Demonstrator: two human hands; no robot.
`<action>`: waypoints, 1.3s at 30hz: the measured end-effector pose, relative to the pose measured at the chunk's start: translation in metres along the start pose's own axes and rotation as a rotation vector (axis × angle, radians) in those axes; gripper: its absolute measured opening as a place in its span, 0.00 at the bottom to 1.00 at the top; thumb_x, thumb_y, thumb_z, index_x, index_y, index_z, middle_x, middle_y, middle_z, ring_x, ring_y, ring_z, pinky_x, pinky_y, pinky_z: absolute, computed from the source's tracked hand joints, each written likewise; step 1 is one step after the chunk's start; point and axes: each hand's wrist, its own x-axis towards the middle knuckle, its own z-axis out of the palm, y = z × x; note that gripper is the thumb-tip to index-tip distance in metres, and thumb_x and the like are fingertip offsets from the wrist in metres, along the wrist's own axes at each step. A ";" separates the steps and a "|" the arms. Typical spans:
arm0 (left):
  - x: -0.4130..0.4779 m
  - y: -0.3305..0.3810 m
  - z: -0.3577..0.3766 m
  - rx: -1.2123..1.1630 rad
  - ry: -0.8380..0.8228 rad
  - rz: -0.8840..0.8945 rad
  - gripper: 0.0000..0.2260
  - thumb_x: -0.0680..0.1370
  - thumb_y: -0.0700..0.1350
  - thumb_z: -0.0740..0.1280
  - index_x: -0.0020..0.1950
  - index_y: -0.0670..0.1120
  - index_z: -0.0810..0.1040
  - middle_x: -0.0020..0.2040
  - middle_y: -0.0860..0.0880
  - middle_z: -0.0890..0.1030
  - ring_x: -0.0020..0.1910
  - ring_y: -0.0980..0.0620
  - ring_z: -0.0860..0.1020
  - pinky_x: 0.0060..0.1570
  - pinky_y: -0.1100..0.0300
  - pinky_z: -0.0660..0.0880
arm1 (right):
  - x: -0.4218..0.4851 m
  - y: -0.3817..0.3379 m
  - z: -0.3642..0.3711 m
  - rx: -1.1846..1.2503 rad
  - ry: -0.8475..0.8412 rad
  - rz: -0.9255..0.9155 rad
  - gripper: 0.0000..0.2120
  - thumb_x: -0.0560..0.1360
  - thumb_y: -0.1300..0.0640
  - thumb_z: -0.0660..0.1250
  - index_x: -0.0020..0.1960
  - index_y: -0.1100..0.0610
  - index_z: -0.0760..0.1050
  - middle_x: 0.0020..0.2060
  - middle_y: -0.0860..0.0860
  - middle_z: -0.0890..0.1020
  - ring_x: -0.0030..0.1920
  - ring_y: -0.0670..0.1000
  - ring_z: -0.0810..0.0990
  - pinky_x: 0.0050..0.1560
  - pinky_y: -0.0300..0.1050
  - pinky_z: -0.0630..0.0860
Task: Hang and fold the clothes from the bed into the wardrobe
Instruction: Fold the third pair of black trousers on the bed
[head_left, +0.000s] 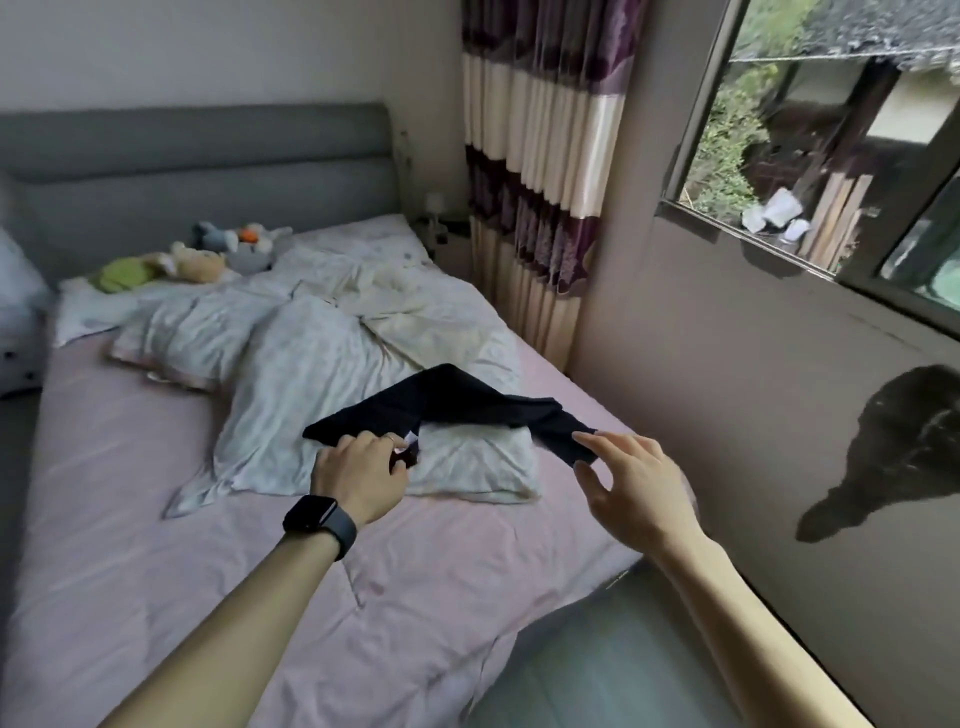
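Observation:
A black garment (457, 402) lies draped in a bent shape over a white pillow (467, 462) on the bed (156, 519). My left hand (358, 467), with a dark watch on its wrist, grips the garment's left end, fingers curled round the cloth. My right hand (628, 483) is spread with straight fingers, its fingertips at the garment's right end; I cannot tell whether they touch it. The wardrobe is out of view.
A crumpled pale duvet (311, 343) covers the bed's middle, with several soft toys (208, 254) by the grey headboard (208, 171). A striped curtain (540, 171) hangs at the corner. The wall and window (810, 135) close the right side, with grey floor (597, 670) below.

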 end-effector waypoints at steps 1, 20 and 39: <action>0.019 -0.004 0.002 -0.004 0.008 -0.032 0.18 0.80 0.54 0.59 0.70 0.58 0.73 0.65 0.51 0.78 0.63 0.46 0.74 0.60 0.53 0.70 | 0.025 0.001 0.008 -0.004 -0.020 -0.030 0.20 0.81 0.45 0.61 0.73 0.44 0.72 0.68 0.43 0.76 0.69 0.52 0.69 0.67 0.48 0.69; 0.297 -0.066 0.145 0.017 -0.230 -0.340 0.19 0.81 0.53 0.58 0.72 0.57 0.69 0.68 0.53 0.72 0.67 0.50 0.70 0.65 0.53 0.66 | 0.387 0.020 0.247 0.026 -0.422 -0.225 0.25 0.81 0.40 0.57 0.77 0.42 0.63 0.73 0.43 0.69 0.74 0.51 0.64 0.68 0.49 0.69; 0.403 -0.107 0.383 0.365 -0.301 -0.272 0.24 0.83 0.45 0.58 0.79 0.55 0.59 0.81 0.52 0.56 0.80 0.49 0.54 0.75 0.46 0.54 | 0.444 0.082 0.534 -0.130 -0.675 -0.233 0.15 0.85 0.50 0.51 0.69 0.50 0.66 0.81 0.54 0.50 0.80 0.62 0.46 0.72 0.72 0.55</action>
